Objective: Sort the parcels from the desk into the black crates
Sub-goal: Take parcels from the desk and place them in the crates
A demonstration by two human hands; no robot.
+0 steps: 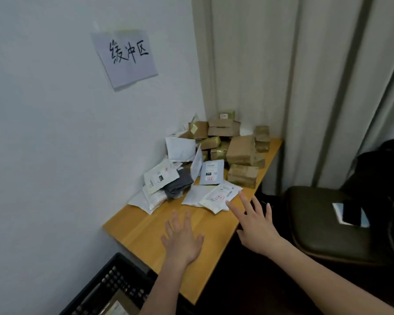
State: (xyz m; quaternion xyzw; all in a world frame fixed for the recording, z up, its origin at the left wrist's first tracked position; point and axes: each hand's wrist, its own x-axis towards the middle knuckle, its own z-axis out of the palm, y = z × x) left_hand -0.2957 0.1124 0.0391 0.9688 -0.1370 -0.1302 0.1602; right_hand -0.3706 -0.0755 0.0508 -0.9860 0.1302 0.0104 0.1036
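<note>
While both hands (182, 241) (257, 226) hover with fingers spread and empty, the black crate (114, 285) is cropped.

A paper sign (125, 57) hangs on the white wall (43, 133). A phone (352, 212) lies on the dark chair (316, 223) by the curtain (305, 76).

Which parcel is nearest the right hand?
The flat white mailer with red-marked labels at the pile's front edge, just beyond the right hand; the other parcels lie farther back on the desk.
</note>
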